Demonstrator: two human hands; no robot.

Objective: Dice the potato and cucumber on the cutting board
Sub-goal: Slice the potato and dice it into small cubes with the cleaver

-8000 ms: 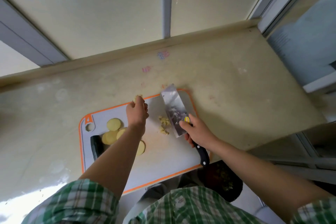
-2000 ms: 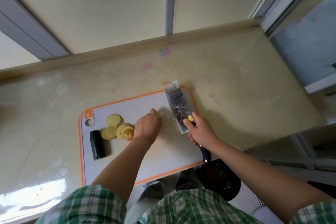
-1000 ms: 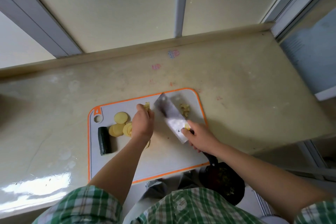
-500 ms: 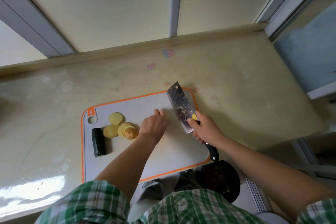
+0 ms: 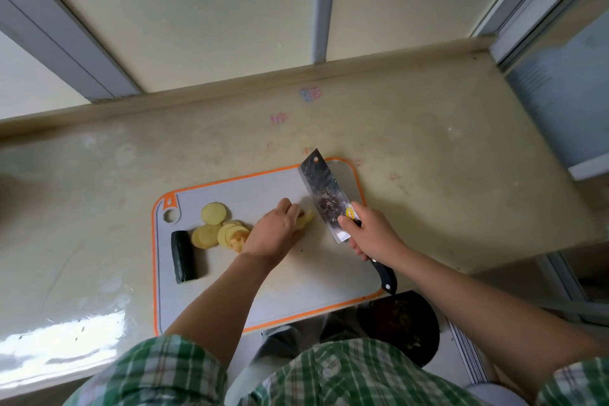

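The counter [image 5: 428, 142] lies open from 12 to 3 o'clock of the cutting board [image 5: 296, 280], whose 6 o'clock edge sits at the counter's lip, so pieces are best swept toward 12. The knife [image 5: 324, 194], its handle clamped in the right hand [image 5: 374, 234], tilts at 2 o'clock just beside the left hand [image 5: 275, 231], curled over the potato [image 5: 306, 218] at board centre: fingertips should tuck behind the knuckles. The cucumber [image 5: 183, 255] at 9 o'clock and the potato slices [image 5: 214, 224] beside it are not yet diced.

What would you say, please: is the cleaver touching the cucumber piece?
Apart. The head view shows the cleaver at the cutting board's right, the cucumber piece at its left, the left hand and potato slices between.
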